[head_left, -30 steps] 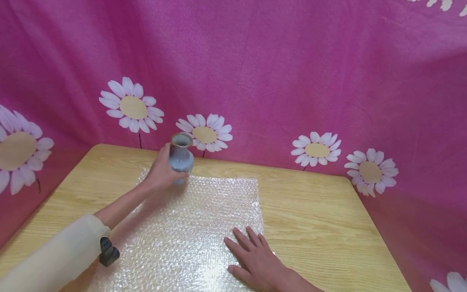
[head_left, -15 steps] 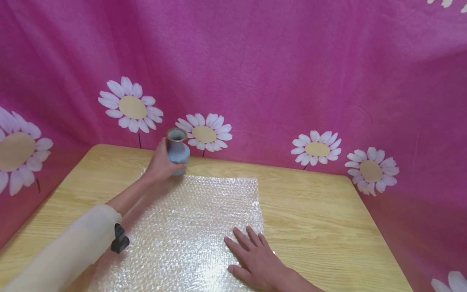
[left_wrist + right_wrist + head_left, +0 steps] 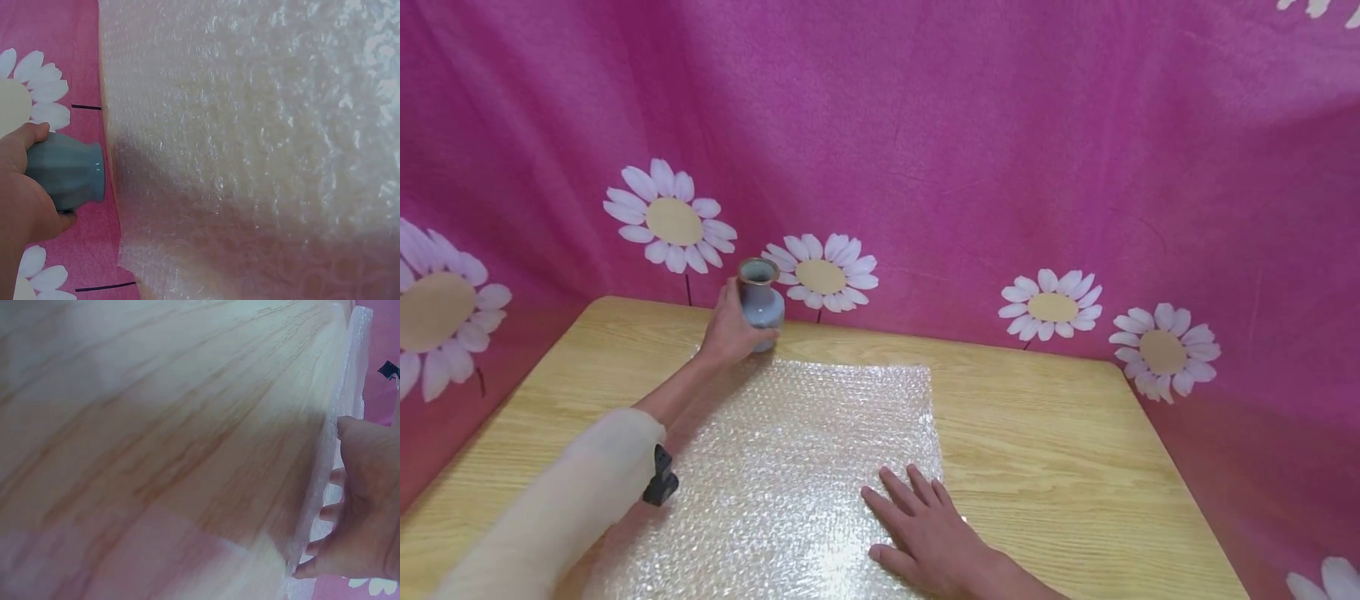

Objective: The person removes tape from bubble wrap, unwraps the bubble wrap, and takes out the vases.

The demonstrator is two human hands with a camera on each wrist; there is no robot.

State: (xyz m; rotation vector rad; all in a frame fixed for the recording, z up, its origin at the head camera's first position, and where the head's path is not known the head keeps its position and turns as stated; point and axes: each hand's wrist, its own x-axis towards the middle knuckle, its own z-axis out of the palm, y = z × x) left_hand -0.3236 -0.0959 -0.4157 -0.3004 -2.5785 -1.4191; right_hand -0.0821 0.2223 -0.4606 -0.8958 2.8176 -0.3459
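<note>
My left hand (image 3: pixel 730 329) grips a small blue-grey vase (image 3: pixel 763 308) with a brown rim, near the far edge of the table. The vase stays upright, its mouth facing up; whether its base touches anything is hard to tell. In the left wrist view the fingers (image 3: pixel 37 132) and thumb curl round the vase (image 3: pixel 65 172). A sheet of bubble wrap (image 3: pixel 797 442) lies flat in front of it. On the right edge of that sheet rests my right hand (image 3: pixel 928 533), fingers spread and straight. The right wrist view shows this hand (image 3: pixel 369 500) along the bubble wrap's edge.
The light wooden table (image 3: pixel 1037 450) extends on both sides of the sheet. A pink cloth (image 3: pixel 940 167) with white daisies hangs behind and around it. A small black device (image 3: pixel 661 477) sits on the left sleeve (image 3: pixel 572 492).
My left hand has carried the vase slightly left and away from me, from over the sheet's far edge toward the table's back edge. The right hand has stayed put.
</note>
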